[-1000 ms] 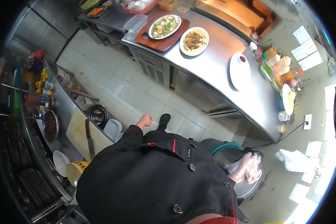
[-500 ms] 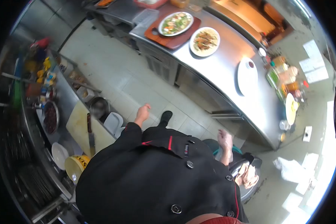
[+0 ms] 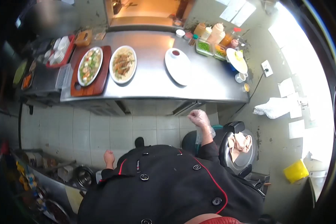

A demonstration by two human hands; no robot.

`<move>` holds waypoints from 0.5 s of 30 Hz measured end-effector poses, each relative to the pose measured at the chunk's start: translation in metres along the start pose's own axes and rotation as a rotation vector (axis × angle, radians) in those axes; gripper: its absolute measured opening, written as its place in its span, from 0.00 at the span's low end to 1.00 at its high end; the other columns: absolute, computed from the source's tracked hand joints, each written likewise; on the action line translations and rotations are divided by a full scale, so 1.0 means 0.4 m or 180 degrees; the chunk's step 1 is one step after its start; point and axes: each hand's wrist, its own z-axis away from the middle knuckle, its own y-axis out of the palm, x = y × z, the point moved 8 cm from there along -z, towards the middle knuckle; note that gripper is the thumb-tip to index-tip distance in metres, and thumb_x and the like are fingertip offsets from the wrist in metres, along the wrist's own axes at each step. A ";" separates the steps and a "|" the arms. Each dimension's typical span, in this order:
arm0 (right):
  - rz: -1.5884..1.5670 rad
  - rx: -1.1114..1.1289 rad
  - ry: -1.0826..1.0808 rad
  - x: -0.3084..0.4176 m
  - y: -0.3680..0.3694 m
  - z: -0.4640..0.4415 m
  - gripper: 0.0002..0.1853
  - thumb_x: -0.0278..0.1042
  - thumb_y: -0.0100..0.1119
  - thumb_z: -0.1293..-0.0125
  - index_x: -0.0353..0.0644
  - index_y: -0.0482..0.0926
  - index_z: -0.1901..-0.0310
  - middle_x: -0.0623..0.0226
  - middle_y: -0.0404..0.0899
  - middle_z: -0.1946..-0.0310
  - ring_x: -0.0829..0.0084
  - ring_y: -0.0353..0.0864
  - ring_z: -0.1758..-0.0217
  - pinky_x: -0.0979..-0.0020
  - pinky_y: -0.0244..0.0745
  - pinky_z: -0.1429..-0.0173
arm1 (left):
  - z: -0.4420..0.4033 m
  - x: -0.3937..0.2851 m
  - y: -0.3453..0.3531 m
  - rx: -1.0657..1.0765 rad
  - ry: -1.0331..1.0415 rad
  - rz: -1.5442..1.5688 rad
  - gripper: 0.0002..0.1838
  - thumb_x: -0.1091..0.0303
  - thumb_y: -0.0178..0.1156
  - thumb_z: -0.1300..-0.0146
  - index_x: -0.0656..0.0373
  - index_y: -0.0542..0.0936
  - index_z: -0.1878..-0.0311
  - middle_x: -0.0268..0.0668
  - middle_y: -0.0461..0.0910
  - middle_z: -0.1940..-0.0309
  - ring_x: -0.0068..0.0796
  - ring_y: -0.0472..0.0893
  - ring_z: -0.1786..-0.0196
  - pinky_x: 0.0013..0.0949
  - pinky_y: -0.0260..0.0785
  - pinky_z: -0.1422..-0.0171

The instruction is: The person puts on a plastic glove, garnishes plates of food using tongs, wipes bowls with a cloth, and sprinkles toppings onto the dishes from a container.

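Left hand (image 3: pixel 109 157) and right hand (image 3: pixel 200 118) are hanging curled, seemingly empty; twelve-o'clock plate (image 3: pixel 180 71) is bearing cup (image 3: pixel 176 53) off-centre, presumably for space.

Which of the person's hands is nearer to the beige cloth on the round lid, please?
The right. The gloved right hand is apart from the beige cloth, to its left and farther forward; the left hand is much farther off to its left.

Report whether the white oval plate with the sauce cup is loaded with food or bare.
Bare, except for the sauce cup near its far end: the rest of the white oval plate shows no food.
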 end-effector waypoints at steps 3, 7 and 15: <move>0.0110 -0.0612 0.0129 -0.017 -0.124 -0.095 0.09 0.38 0.65 0.50 0.43 0.79 0.74 0.68 0.76 0.83 0.78 0.75 0.78 0.72 0.72 0.71 | -0.140 -0.079 -0.027 0.0088 0.0287 -0.0225 0.16 0.81 0.55 0.53 0.53 0.77 0.59 0.49 0.77 0.63 0.50 0.77 0.55 0.44 0.69 0.50; 0.0447 -0.1418 0.0212 -0.032 -0.349 -0.237 0.04 0.31 0.56 0.47 0.46 0.81 0.71 0.60 0.78 0.77 0.66 0.80 0.70 0.67 0.75 0.63 | -0.286 -0.120 -0.038 -0.0057 0.0348 0.0023 0.21 0.83 0.57 0.55 0.55 0.76 0.55 0.47 0.74 0.55 0.47 0.74 0.49 0.42 0.69 0.46; 0.1088 -0.1676 -0.0687 -0.125 -0.715 -0.746 0.09 0.27 0.54 0.45 0.42 0.83 0.65 0.60 0.80 0.79 0.66 0.81 0.76 0.66 0.75 0.66 | -0.230 -0.223 0.069 0.0012 0.0265 0.0608 0.19 0.79 0.64 0.54 0.60 0.74 0.56 0.42 0.74 0.60 0.40 0.76 0.54 0.38 0.68 0.47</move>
